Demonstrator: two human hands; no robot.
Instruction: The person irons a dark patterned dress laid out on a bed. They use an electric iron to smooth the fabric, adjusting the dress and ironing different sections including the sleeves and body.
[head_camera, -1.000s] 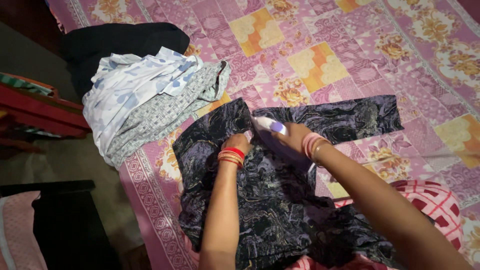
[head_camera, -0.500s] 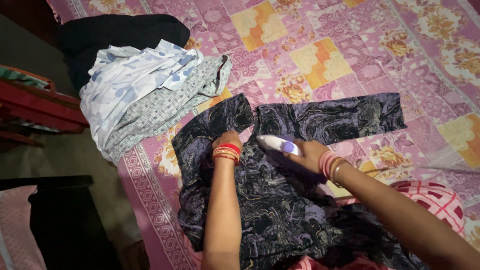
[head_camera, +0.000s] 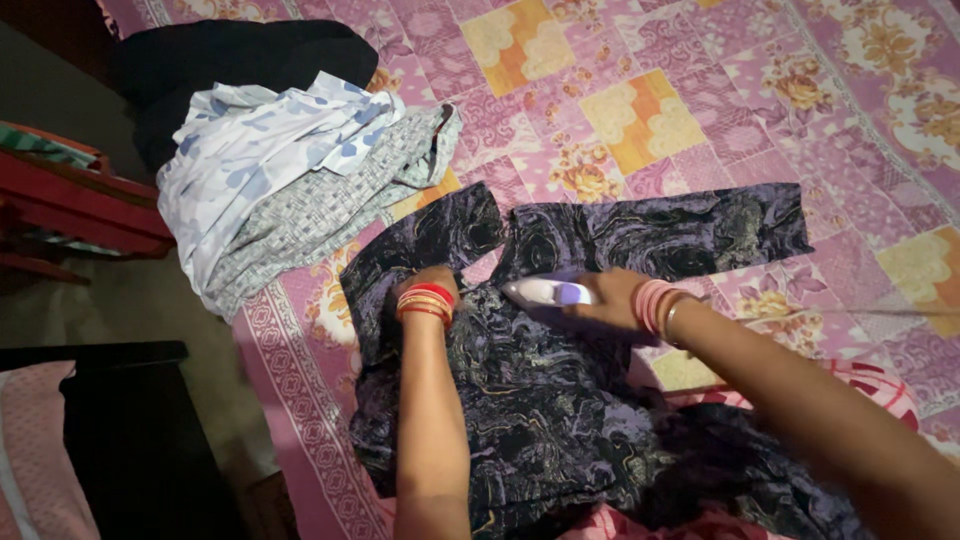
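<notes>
Both hands busy: right hand (head_camera: 612, 297) grips iron (head_camera: 548, 292) (fingers wrapped), left hand (head_camera: 432, 279) presses garment (head_camera: 540, 380).

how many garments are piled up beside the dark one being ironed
3, left of the dark garment: a blue-white shirt on top, a grey checked one under it, a black one behind. More may be hidden underneath.
</notes>
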